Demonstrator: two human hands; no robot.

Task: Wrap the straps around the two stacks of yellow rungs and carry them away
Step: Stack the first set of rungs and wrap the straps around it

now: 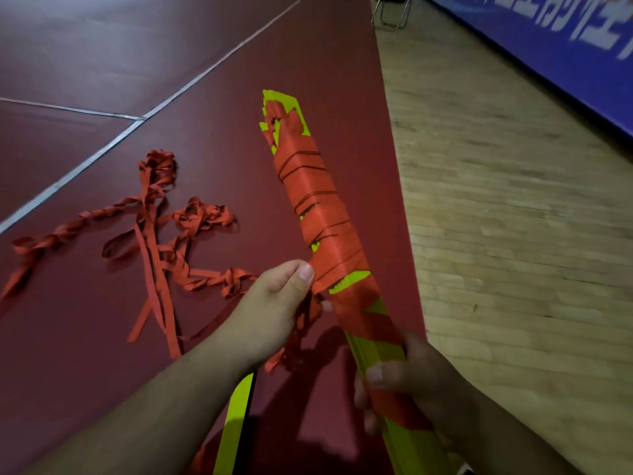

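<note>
A stack of yellow rungs [352, 281] runs from the bottom right up toward the centre, held above the floor and wound with many turns of red strap [315, 197]. My right hand [407, 378] grips the stack near its lower end. My left hand [274, 303] pinches the red strap just left of the stack, with loose strap hanging below it. A second stack of yellow rungs [236, 423] shows as a strip at the bottom, partly hidden by my left forearm. More red strap [161, 231] lies tangled on the floor to the left.
The dark red floor mat [137, 63] has white lines [191, 84] crossing it. To the right is a wooden floor [513, 217], bordered by a blue banner [565, 46]. A metal chair leg [390, 15] stands at the top.
</note>
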